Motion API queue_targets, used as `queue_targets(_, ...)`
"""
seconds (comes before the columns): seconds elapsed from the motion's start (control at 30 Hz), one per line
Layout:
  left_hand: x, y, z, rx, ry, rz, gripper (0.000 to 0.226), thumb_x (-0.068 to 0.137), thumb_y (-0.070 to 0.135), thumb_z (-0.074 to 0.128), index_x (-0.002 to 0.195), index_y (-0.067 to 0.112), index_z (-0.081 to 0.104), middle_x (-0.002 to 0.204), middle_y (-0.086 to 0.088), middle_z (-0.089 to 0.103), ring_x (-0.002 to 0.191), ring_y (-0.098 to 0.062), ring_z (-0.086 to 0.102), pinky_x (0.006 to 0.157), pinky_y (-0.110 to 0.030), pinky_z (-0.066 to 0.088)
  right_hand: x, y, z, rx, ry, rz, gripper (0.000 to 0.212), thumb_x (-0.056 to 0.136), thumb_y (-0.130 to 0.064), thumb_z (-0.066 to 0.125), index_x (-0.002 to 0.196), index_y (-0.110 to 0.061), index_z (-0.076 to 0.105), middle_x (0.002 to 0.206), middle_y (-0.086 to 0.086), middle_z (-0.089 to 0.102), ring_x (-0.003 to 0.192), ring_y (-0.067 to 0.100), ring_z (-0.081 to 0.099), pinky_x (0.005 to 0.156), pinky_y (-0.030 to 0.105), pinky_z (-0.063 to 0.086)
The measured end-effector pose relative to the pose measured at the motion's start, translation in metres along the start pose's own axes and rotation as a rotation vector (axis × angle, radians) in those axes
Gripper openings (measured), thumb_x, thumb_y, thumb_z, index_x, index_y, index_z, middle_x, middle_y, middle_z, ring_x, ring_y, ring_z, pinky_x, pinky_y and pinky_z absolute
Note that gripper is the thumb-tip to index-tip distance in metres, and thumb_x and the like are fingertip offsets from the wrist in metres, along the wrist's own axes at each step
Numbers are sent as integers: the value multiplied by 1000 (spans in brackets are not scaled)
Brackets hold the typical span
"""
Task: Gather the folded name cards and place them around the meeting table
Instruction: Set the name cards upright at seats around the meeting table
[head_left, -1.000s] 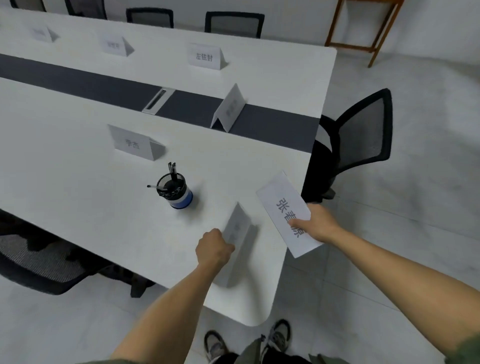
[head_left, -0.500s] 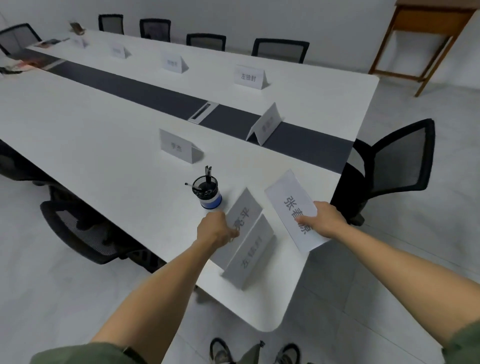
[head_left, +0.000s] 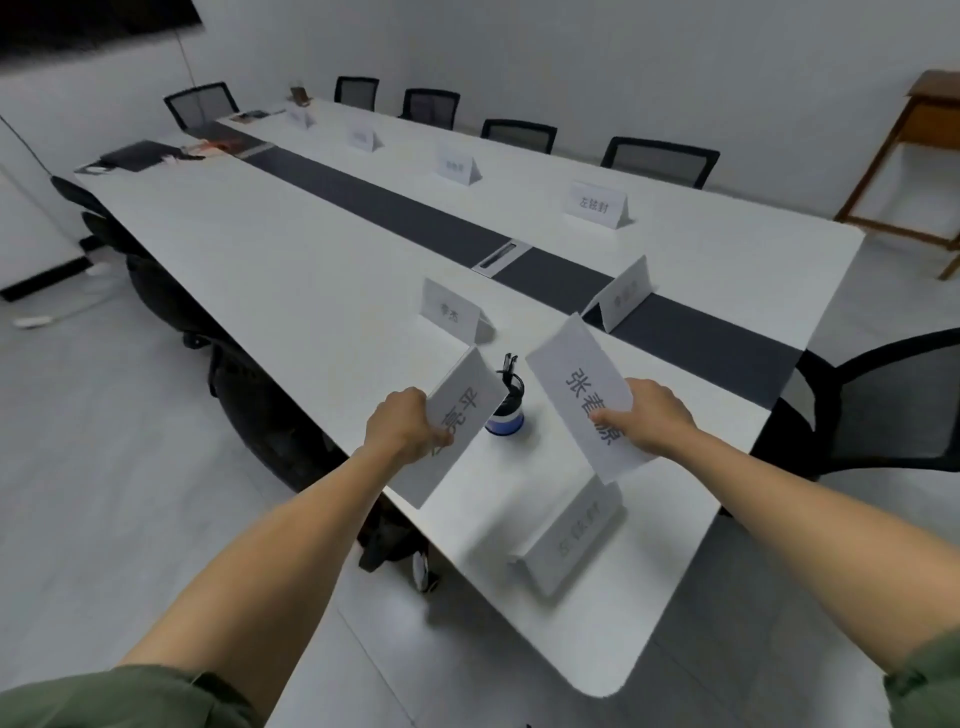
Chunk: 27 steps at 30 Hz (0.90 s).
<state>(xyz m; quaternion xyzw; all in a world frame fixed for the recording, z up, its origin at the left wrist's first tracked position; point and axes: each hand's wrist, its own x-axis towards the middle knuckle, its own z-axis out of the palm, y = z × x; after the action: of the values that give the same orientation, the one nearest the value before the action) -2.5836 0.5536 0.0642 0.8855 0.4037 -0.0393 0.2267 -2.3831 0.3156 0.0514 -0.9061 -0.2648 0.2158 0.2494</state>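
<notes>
Head view.

1. Left hand (head_left: 402, 428): fingers curled round the near edge of a folded name card (head_left: 467, 402), at 9 o'clock of the pen holder (head_left: 506, 422). The printed face points up toward the camera. Whether the card's lower end touches the meeting table (head_left: 260, 249) cannot be told.

2. Right hand (head_left: 657, 421): grasps a second name card (head_left: 576, 384), thumb on the printed face, fingers behind it. This card is tilted and sits at 3 o'clock of the pen holder.

3. Third name card (head_left: 576, 535): stands folded on the table near its close end, at 6 o'clock of the right hand. No hand touches it.

4. Cards standing on the table:
- one (head_left: 452, 312) at 12 o'clock of the pen holder;
- one (head_left: 626, 293) at 1 o'clock of it, on the dark centre strip (head_left: 415, 213);
- one (head_left: 597, 205) beyond the strip, with a row of further cards (head_left: 457, 166) receding toward 11 o'clock along the far side.

5. Surroundings: a black mesh chair (head_left: 893, 400) stands at 3 o'clock, at the table's end. A row of chairs (head_left: 660, 158) lines the far side. A wooden stand (head_left: 914, 156) occupies the 2 o'clock corner.
</notes>
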Motion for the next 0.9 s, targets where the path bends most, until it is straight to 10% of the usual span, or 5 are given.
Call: queue_targets(0.9,0,-444,-245,-286,364,-260,42,69,36,82,104,15,71,103,-6,73,91,-26,68,76,-36,57,42,-469,280,-75,-109,-357,41,83,-49,68,111,-21,63,94,-1,67,84,22,65,66,33,51)
